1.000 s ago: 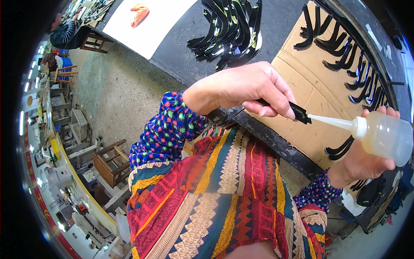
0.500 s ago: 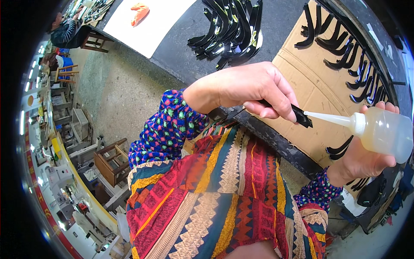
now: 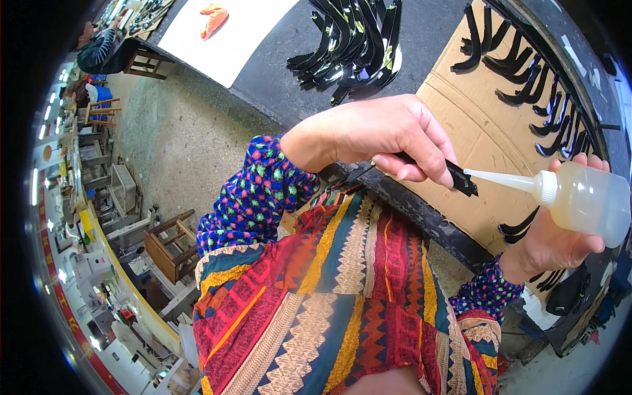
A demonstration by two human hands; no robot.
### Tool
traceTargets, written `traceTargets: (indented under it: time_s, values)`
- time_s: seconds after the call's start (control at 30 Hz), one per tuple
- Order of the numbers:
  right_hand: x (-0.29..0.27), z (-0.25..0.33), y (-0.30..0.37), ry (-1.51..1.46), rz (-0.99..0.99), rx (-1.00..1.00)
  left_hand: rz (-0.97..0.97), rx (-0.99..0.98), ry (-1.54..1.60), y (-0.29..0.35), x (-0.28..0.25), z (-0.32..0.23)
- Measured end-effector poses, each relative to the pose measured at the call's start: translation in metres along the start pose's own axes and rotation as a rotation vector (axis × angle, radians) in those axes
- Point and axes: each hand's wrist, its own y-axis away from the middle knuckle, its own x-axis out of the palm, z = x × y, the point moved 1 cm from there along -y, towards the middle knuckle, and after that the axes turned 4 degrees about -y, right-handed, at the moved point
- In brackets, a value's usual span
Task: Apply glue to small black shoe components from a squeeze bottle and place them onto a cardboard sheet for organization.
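Note:
My left hand (image 3: 401, 138) is closed, pinching a narrow black strip (image 3: 464, 179) between thumb and fingers; most of the strip lies hidden behind the hand. Its ragged end sticks out to the right. In my right hand (image 3: 556, 237) is a translucent squeeze bottle (image 3: 589, 203) with pale liquid, tipped on its side. The bottle's long white nozzle (image 3: 500, 178) points left, and its tip is at or very close to the strip's upper edge. Both hands are above the near edge of a cardboard sheet (image 3: 454, 141).
Curved black pieces (image 3: 533, 82) are lined up along the cardboard's far right side. A glossy black pile (image 3: 355, 46) sits on the dark table (image 3: 263, 85), beside a white sheet (image 3: 217, 39) with an orange item (image 3: 214, 20). A wooden stool (image 3: 170, 247) and a seated person (image 3: 102, 52) are off to the left.
Almost nothing differs. Both hands, the black strip and the bottle keep practically the same positions, with the nozzle tip still at the strip.

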Motion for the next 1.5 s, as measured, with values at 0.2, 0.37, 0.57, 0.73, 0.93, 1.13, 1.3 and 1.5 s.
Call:
traceTargets:
  time_s: [0.2,0.37,0.57,0.73,0.93,1.13,1.3,1.5]
  values:
    - [-0.0011,0.0000,0.0005,0.005,-0.007,-0.014,0.005,0.002,0.027,-0.0007,-0.0009,0.0015]
    - [-0.0022,0.0004,0.0003,-0.016,-0.010,-0.005,0.006,-0.001,0.024,-0.0004,-0.0012,0.0006]
    - [-0.0033,0.0016,0.0017,-0.024,-0.006,0.000,0.005,0.021,0.024,-0.0003,-0.0021,0.0032]
    - [-0.0038,0.0009,0.0021,-0.021,-0.007,0.006,-0.003,0.012,0.019,-0.0005,-0.0027,0.0028]
    - [-0.0046,0.0016,0.0036,-0.006,-0.012,0.002,-0.012,0.017,0.003,0.0010,-0.0027,0.0020]
    - [-0.0062,0.0024,0.0039,0.005,-0.012,0.007,-0.016,0.015,-0.011,0.0004,-0.0028,0.0002]
    - [-0.0075,0.0031,0.0049,-0.008,-0.010,0.023,-0.020,0.017,-0.014,0.0001,-0.0021,-0.0010]
    - [-0.0094,0.0044,0.0049,-0.002,0.004,0.019,-0.047,-0.003,-0.013,-0.0013,-0.0012,-0.0028]
